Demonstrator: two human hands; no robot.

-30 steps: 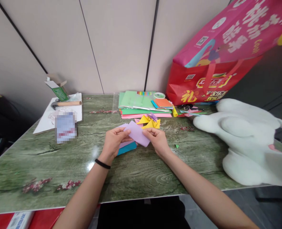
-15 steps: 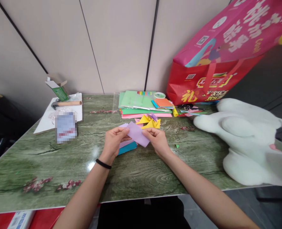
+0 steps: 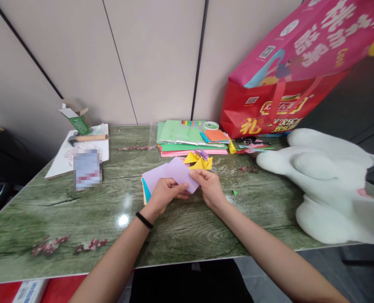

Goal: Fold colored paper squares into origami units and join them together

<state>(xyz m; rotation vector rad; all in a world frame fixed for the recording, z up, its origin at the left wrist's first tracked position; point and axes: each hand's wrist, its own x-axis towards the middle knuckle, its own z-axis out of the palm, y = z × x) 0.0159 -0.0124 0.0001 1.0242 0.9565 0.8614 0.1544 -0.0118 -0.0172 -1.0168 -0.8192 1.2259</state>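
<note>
A lilac square of origami paper [image 3: 180,170] is held between my two hands, above the table. My left hand [image 3: 167,191] is closed on its lower left edge, thumb on top and fingers beneath. At its right corner my right hand [image 3: 208,183] pinches the same sheet. Under and left of it lies a stack of coloured paper [image 3: 153,179], lilac on top, with blue and cream edges showing. Just beyond the sheet sit folded yellow paper shapes [image 3: 201,162] and a small folded purple piece [image 3: 203,154].
Green and pink paper packs [image 3: 180,132] lie at the back, with orange squares [image 3: 217,135] and a tape roll [image 3: 211,126]. A white plush toy [image 3: 326,181] and a red gift bag [image 3: 263,109] stand right. A hammer [image 3: 90,137] rests on a white board [image 3: 60,158] at left.
My left hand has slid from the sheet's upper left down to its lower edge. The sheet has turned slightly, and more of the paper stack shows. My right hand has stayed nearly still.
</note>
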